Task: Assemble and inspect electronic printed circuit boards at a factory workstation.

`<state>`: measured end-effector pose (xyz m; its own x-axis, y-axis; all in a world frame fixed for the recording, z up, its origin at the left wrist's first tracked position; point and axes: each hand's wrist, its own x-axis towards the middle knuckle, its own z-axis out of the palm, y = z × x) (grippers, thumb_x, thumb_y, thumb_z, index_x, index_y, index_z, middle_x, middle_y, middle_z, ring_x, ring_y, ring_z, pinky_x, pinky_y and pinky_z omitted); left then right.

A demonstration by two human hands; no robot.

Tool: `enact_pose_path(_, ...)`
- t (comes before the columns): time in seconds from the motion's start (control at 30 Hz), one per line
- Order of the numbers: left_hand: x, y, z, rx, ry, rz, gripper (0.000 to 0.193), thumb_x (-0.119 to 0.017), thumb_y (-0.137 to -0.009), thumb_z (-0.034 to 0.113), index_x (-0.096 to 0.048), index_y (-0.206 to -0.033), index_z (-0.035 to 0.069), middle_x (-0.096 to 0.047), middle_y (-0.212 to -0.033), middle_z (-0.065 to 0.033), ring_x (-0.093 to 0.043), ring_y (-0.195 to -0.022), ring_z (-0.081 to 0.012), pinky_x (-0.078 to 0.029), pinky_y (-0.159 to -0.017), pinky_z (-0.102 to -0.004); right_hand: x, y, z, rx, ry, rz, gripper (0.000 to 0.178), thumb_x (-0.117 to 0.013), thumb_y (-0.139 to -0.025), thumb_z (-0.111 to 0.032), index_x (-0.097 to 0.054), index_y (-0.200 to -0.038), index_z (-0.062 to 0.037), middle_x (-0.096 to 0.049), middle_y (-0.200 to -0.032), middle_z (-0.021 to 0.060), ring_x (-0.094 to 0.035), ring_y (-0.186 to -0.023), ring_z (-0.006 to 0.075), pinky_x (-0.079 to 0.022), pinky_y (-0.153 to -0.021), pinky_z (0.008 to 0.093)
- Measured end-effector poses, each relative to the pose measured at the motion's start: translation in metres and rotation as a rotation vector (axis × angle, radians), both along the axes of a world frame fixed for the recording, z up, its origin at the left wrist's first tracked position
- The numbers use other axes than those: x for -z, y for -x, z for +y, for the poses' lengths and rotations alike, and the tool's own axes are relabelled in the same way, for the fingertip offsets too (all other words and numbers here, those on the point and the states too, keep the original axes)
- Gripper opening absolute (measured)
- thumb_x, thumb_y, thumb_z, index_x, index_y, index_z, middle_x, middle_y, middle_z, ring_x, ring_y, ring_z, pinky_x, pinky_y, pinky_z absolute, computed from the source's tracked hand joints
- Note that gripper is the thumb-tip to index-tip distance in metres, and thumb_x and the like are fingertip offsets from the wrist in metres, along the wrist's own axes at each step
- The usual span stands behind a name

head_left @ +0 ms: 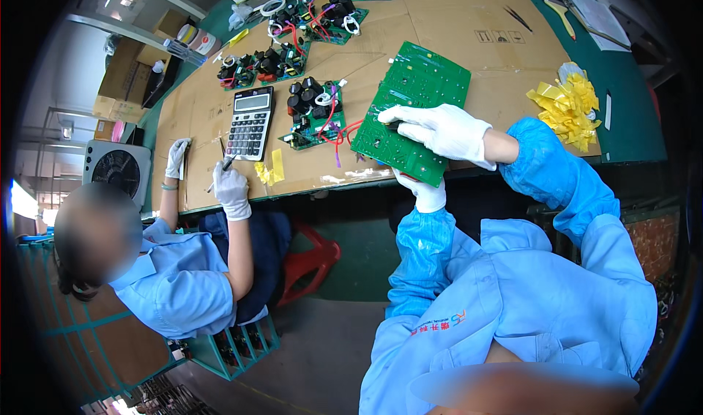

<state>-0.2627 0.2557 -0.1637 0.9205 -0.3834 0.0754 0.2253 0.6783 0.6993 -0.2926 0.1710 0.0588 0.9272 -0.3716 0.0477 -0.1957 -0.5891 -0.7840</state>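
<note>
Green circuit board (pixel 422 85), rectangular, solder-dotted (tilted)

Desk (pixel 637 140) lvl. is reading bright; white glare (pixel 24 199) is clipping far L; fisheye is bending edges; corners are going blk.

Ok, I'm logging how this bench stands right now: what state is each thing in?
Green board: held tilted, solder side showing.
Left hand: under the board, mostly hidden.
Right hand: on the board, small dark object at its fingertips.
Component board: lying parts upward.
Calculator: lying face up; display unreadable.
Tweezers: lying flat, unheld.
Yellow strips: bunched in a pile.
Co-worker's hand: holding a pen-like tool.
Fan: on or off, cannot tell.
</note>
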Motion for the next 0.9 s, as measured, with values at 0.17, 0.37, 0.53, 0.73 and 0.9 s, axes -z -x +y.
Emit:
enact_pose_path(0.17, -0.022, -0.009, 0.006, 0.141, -0.181, 0.058, 0.065, -0.032, -0.098, 0.065, -0.045, -0.141, 0.017, -0.048, -0.142, -0.0062, -0.048, -0.126, -0.0249, -0.04, -0.106, -0.0446, -0.014, 0.011, -0.038, 0.117, -0.591, -0.237, 0.034, -0.049, -0.102, -0.034, -0.061, -0.128, -0.0172, -0.051, -0.084, -0.0052, -0.04, -0.061, 0.0028, -0.039, -0.056, 0.0237)
enact_pose_path(0.37, -0.035, 0.0, 0.003, 0.127, -0.156, 0.198, 0.063, -0.035, -0.097, 0.062, -0.047, -0.139, 0.016, -0.049, -0.141, -0.0056, -0.049, -0.125, -0.0253, -0.04, -0.106, -0.0453, 0.001, 0.012, -0.096, 0.168, 0.094, -0.01, 0.038, -0.044, -0.1, -0.036, -0.054, -0.132, -0.0183, -0.067, -0.108, 0.0133, -0.065, -0.082, 0.0301, -0.053, -0.079, 0.0401)
enact_pose_path(0.53, 0.02, -0.013, 0.006, -0.214, -0.373, -0.515, 0.062, -0.064, -0.095, 0.03, -0.029, -0.143, 0.012, -0.045, -0.142, -0.0101, -0.049, -0.122, -0.023, -0.038, -0.105, -0.0436, -0.009, 0.004, -0.095, 0.068, 0.304, 0.21, 0.038, -0.043, -0.1, -0.033, -0.051, -0.136, -0.0219, -0.067, -0.119, 0.0134, -0.065, -0.1, 0.039, -0.05, -0.089, 0.0484)
enact_pose_path(0.73, 0.007, -0.003, 0.007, -0.173, -0.377, -0.481, 0.067, -0.071, -0.089, 0.009, -0.026, -0.139, 0.011, -0.045, -0.14, -0.0124, -0.049, -0.12, -0.0229, -0.037, -0.105, -0.0439, -0.007, 0.013, -0.111, 0.006, -0.002, 0.297, 0.045, -0.047, -0.098, -0.036, -0.049, -0.14, -0.0202, -0.062, -0.094, 0.0101, -0.055, -0.066, 0.0189, -0.05, -0.067, 0.035)
enact_pose_path(0.9, 0.008, -0.005, 0.008, -0.219, -0.445, -0.617, 0.069, -0.069, -0.091, 0.015, -0.025, -0.142, 0.011, -0.044, -0.143, -0.0113, -0.047, -0.125, -0.0233, -0.035, -0.109, -0.0457, -0.005, 0.016, -0.107, 0.022, -0.036, 0.222, 0.046, -0.047, -0.099, -0.037, -0.049, -0.141, -0.02, -0.058, -0.092, 0.0076, -0.05, -0.067, 0.015, -0.048, -0.065, 0.0315)
